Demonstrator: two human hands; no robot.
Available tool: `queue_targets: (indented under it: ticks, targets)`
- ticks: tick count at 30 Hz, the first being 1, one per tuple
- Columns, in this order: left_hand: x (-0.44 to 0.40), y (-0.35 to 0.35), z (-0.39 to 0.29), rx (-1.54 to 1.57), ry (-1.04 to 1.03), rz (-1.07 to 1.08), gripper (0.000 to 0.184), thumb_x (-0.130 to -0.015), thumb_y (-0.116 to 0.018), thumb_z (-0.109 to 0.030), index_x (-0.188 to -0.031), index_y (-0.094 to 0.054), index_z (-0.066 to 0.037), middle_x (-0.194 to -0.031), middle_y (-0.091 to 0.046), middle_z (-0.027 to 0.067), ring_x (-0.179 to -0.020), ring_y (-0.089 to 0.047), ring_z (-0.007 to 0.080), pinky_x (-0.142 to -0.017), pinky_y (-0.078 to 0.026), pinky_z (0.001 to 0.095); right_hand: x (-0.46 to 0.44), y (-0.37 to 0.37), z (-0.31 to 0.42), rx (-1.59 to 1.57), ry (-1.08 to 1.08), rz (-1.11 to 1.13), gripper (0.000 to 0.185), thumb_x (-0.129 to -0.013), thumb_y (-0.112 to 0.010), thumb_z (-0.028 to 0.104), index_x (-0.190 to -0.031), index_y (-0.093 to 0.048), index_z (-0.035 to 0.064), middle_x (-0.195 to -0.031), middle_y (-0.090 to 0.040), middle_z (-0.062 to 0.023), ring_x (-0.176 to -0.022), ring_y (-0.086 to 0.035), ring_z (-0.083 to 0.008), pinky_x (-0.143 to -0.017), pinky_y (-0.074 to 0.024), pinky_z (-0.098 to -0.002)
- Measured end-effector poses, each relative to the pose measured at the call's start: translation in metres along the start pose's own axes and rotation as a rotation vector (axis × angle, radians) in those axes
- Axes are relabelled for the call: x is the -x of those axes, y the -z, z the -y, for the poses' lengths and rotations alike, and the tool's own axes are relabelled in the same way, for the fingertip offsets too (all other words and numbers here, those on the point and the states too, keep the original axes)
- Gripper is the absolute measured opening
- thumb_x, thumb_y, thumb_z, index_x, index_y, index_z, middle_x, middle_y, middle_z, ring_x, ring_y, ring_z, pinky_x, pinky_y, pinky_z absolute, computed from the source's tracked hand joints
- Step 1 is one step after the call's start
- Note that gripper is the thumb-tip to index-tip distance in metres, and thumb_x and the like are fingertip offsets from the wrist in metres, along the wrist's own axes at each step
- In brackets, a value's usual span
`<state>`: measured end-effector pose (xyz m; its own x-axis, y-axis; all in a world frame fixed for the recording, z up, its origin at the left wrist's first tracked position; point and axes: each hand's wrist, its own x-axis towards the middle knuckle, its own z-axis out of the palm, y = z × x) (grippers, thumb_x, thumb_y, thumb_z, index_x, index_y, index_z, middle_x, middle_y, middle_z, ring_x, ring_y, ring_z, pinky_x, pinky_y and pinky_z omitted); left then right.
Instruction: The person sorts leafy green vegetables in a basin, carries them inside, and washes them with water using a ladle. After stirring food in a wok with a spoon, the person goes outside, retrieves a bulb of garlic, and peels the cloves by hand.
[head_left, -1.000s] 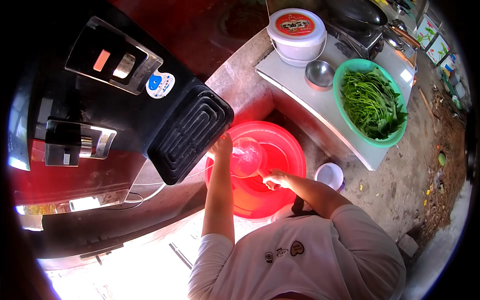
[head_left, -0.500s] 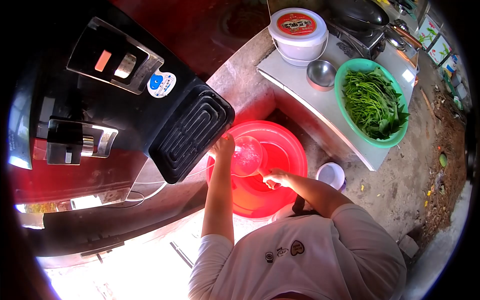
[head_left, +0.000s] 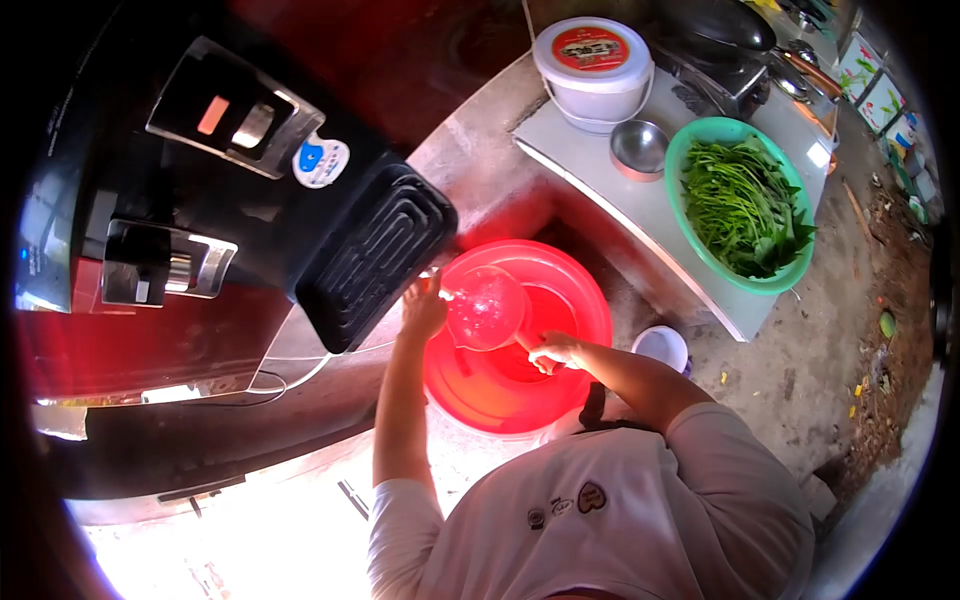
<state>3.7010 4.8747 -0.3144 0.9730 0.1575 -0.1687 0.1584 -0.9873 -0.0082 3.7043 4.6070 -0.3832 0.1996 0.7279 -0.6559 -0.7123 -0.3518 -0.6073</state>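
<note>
My right hand (head_left: 557,352) is closed around the handle of a red water dipper (head_left: 487,310). The dipper's bowl hangs over a large red basin (head_left: 590,300) on the floor, and bright, rippling water shows in it. My left hand (head_left: 424,308) is at the basin's left rim, beside the bowl and close to the black drip tray (head_left: 378,252) of a dispenser. Its fingers look curled around something small that I cannot make out. A bright streak, perhaps water, runs between this hand and the dipper.
A green basin (head_left: 680,205) of leafy greens (head_left: 745,205), a steel bowl (head_left: 640,150) and a lidded white bucket (head_left: 595,100) stand on the counter (head_left: 660,235). Behind them is a stove with a wok (head_left: 715,25). A small white tub (head_left: 660,347) sits on the floor.
My left hand has shifted left and slightly down, away from the dipper's bowl. The dipper and my right hand have barely moved. The view has turned slightly.
</note>
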Motion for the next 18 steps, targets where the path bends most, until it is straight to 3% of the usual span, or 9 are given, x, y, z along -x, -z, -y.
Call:
queue_targets:
  ticks: [1, 3, 6, 8, 13, 15, 18]
  targets:
    - [0.005, 0.019, -0.005, 0.133, 0.014, 0.089, 0.055, -0.074, -0.05, -0.018, -0.126, -0.032, -0.012, -0.118, -0.035, 0.0277, -0.106, -0.038, 0.0413, -0.089, -0.031, 0.0475, 0.007, 0.006, -0.003, 0.005, 0.013, 0.019, 0.012, -0.068, -0.059, 0.013, -0.073, -0.052, 0.0043, -0.059, -0.053, -0.0063, -0.051, -0.053, -0.0152, -0.045, -0.0425, -0.0273]
    - [0.005, 0.012, 0.006, 0.14, -0.037, 0.063, 0.051, -0.076, -0.052, -0.023, -0.123, -0.036, -0.012, -0.12, -0.035, 0.0262, -0.108, -0.038, 0.0391, -0.089, -0.033, 0.0433, 0.022, 0.012, -0.011, -0.009, 0.021, -0.008, 0.013, -0.069, -0.06, 0.013, -0.074, -0.051, 0.0037, -0.06, -0.053, -0.0073, -0.049, -0.053, -0.0154, -0.044, -0.0419, -0.0276]
    - [0.013, 0.013, -0.002, 0.272, -0.085, -0.189, 0.062, -0.073, -0.06, -0.021, -0.126, -0.03, -0.008, -0.123, -0.032, 0.0261, -0.113, -0.034, 0.0394, -0.093, -0.03, 0.044, 0.064, 0.026, -0.019, -0.064, 0.074, -0.003, 0.013, -0.067, -0.059, 0.012, -0.073, -0.053, 0.0021, -0.059, -0.053, -0.0082, -0.048, -0.053, -0.0167, -0.041, -0.04, -0.028]
    - [0.023, 0.012, -0.018, 0.449, -0.076, -0.355, 0.057, -0.075, -0.058, -0.015, -0.125, -0.03, -0.004, -0.119, -0.034, 0.025, -0.109, -0.035, 0.0397, -0.091, -0.031, 0.044, 0.117, 0.033, -0.006, -0.076, 0.063, -0.021, 0.016, -0.066, -0.059, 0.011, -0.077, -0.051, 0.0011, -0.06, -0.053, -0.0085, -0.049, -0.052, -0.0169, -0.041, -0.0392, -0.0277]
    - [0.045, -0.038, -0.059, 0.416, -0.066, -0.588, 0.054, -0.078, -0.055, -0.012, -0.124, -0.029, -0.001, -0.118, -0.035, 0.0246, -0.108, -0.036, 0.0396, -0.09, -0.032, 0.046, 0.237, 0.061, -0.004, -0.155, 0.12, -0.029, 0.021, -0.068, -0.058, 0.009, -0.086, -0.049, 0.0032, -0.065, -0.051, -0.0044, -0.049, -0.05, -0.0117, -0.041, -0.0404, -0.0235]
    - [0.052, -0.037, -0.113, 0.444, -0.056, -0.529, 0.054, -0.078, -0.055, -0.013, -0.124, -0.029, -0.001, -0.117, -0.036, 0.024, -0.108, -0.036, 0.0393, -0.09, -0.032, 0.0462, 0.31, 0.056, 0.026, -0.09, 0.078, -0.246, 0.023, -0.068, -0.058, 0.01, -0.088, -0.05, 0.0033, -0.065, -0.051, -0.0026, -0.05, -0.051, -0.0101, -0.042, -0.0403, -0.0222]
    - [0.064, -0.031, -0.209, 0.525, -0.102, -0.442, 0.053, -0.078, -0.055, -0.013, -0.123, -0.03, 0.0, -0.118, -0.036, 0.0227, -0.11, -0.035, 0.0388, -0.091, -0.031, 0.0462, 0.376, 0.086, 0.024, -0.09, 0.124, -0.364, 0.027, -0.068, -0.058, 0.01, -0.092, -0.05, 0.0011, -0.064, -0.052, -0.0033, -0.05, -0.051, -0.01, -0.043, -0.0408, -0.0222]
